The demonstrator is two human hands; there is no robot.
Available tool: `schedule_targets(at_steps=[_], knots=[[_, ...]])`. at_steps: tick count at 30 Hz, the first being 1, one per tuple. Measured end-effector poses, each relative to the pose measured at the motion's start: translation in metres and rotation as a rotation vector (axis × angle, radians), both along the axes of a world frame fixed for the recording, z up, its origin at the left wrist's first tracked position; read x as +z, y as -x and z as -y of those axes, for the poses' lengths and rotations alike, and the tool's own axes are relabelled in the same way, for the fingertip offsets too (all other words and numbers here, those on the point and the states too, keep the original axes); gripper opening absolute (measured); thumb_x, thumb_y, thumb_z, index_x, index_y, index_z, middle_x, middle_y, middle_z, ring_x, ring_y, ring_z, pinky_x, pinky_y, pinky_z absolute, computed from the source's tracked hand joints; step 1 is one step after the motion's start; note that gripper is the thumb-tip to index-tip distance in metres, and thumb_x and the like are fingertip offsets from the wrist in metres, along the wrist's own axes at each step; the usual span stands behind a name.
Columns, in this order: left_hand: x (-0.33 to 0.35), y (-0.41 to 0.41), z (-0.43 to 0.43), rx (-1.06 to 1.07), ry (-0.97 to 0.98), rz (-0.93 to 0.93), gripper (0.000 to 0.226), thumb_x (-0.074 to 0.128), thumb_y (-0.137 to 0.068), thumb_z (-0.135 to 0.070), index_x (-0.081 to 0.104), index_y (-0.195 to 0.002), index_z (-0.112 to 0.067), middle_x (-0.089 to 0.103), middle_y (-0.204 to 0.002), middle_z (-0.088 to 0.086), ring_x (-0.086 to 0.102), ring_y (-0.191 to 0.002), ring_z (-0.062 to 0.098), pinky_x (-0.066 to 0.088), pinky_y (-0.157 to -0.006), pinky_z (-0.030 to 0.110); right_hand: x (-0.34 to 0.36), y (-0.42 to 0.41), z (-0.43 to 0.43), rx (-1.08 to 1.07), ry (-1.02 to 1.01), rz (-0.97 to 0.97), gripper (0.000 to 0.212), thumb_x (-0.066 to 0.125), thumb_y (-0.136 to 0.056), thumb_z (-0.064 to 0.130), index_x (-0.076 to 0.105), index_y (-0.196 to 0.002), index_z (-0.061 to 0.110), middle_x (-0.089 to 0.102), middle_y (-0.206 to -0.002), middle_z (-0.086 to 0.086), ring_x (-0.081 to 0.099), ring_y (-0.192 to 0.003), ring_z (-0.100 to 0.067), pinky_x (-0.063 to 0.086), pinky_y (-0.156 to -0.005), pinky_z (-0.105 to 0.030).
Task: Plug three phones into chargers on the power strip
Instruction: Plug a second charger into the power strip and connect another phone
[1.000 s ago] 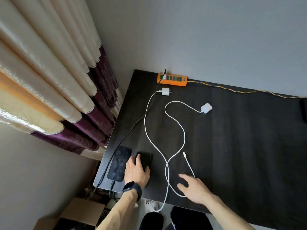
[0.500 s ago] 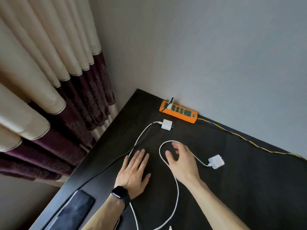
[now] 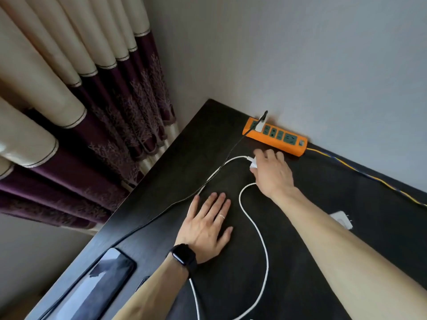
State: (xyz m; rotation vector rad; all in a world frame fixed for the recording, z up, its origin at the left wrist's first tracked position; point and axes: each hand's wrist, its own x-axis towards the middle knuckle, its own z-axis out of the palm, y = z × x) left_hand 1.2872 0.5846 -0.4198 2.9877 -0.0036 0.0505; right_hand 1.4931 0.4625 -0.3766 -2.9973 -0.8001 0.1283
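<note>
- Dark desk (image 3: 328, 185), orange power strip (image 3: 276, 136) along its far edge.
- My right hand (image 3: 271, 173) has left the cable loop (image 3: 260, 236); its fingers now curl round the white charger (image 3: 253, 163) just before the strip.
- My left hand (image 3: 205, 225) stays flat mid-desk, fingers spread; one phone (image 3: 101, 280) at the near-left edge.

A plain grey wall (image 3: 300, 54) fills twelve to three o'clock. Cream and purple curtains (image 3: 80, 100) hang at ten o'clock, beside a dark wooden table (image 3: 231, 285).
</note>
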Motion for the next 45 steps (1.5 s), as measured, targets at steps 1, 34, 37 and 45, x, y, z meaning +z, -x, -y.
schedule_targets(at_steps=[1,34,37,45], knots=[[0.001,0.001,0.0,-0.046,-0.015,0.044,0.062,0.045,-0.095,-0.048,0.044,-0.149,-0.018,0.043,-0.155,0.002,0.039,-0.144,0.022,0.018,-0.118,0.05,0.001,0.0,0.008,0.014,0.011,-0.003,0.053,0.062,-0.096,0.03,0.041,-0.143,0.019,0.054,-0.131,-0.011,0.05,-0.115,-0.031,0.05,-0.086,-0.041],[-0.01,-0.036,0.011,0.203,0.216,-0.136,0.06,0.017,-0.098,-0.056,-0.002,-0.154,-0.048,-0.011,-0.164,-0.017,-0.018,-0.15,0.004,-0.011,-0.122,0.039,0.032,-0.072,0.069,-0.049,-0.622,-0.108,0.046,0.076,-0.086,0.018,0.047,-0.122,0.021,0.051,-0.121,0.001,0.063,-0.092,-0.01,0.053,-0.077,-0.024],[-0.009,-0.036,0.011,0.211,0.259,-0.129,0.059,0.02,-0.098,-0.057,0.003,-0.154,-0.048,-0.006,-0.165,-0.016,-0.013,-0.151,0.005,-0.009,-0.123,0.04,0.031,-0.093,0.065,-0.056,-0.544,-0.124,0.044,0.074,-0.085,0.02,0.044,-0.116,0.023,0.06,-0.108,0.002,0.063,-0.086,-0.015,0.043,-0.063,-0.015],[-0.007,-0.036,0.012,0.234,0.246,-0.129,0.061,0.02,-0.097,-0.057,-0.001,-0.154,-0.05,-0.009,-0.165,-0.018,-0.017,-0.15,0.003,-0.013,-0.121,0.038,0.027,-0.118,0.06,-0.089,-0.54,-0.335,0.052,0.076,-0.088,0.023,0.043,-0.128,0.023,0.061,-0.112,0.012,0.063,-0.094,-0.008,0.046,-0.072,-0.015]])
